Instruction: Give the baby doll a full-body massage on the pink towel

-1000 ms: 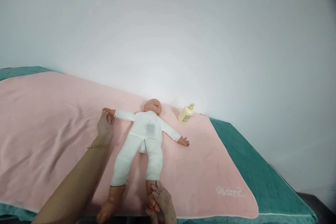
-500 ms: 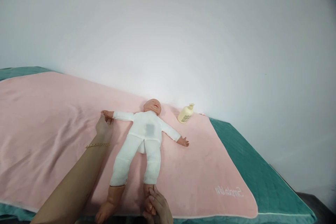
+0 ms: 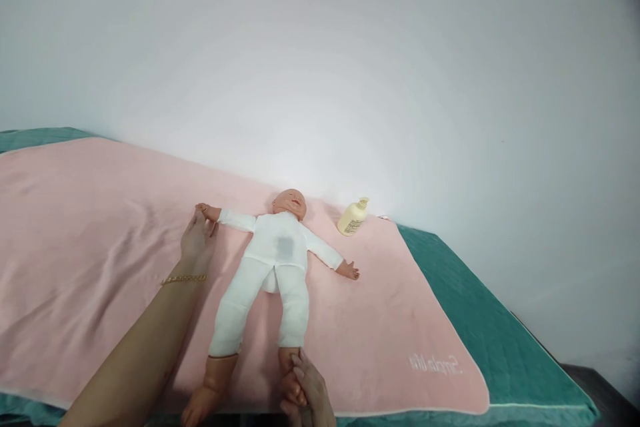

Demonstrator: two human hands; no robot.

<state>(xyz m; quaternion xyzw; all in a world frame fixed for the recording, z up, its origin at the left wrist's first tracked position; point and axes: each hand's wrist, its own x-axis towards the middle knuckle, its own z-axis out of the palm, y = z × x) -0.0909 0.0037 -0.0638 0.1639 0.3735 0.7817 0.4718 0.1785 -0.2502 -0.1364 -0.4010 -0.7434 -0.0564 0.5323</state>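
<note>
A baby doll (image 3: 275,247) with a white cloth body lies on its back on a pink blanket (image 3: 385,333), its arms spread and its head towards the wall. At the doll's hand on the left side of the view, my left hand (image 3: 197,237) has its fingers closed on that small hand. Near the front edge, my right hand (image 3: 311,390) is wrapped round the doll's foot on the right side of the view. The doll's other foot rests free on the blanket.
A pale yellow pump bottle (image 3: 353,217) leans on the blanket right of the doll's head. Green bedding (image 3: 480,300) shows beneath the blanket at the right. Behind the bed rises a white wall (image 3: 320,67).
The doll's hand in my left hand has shifted slightly up and right. My right hand and the foot it holds have moved a little to the right.
</note>
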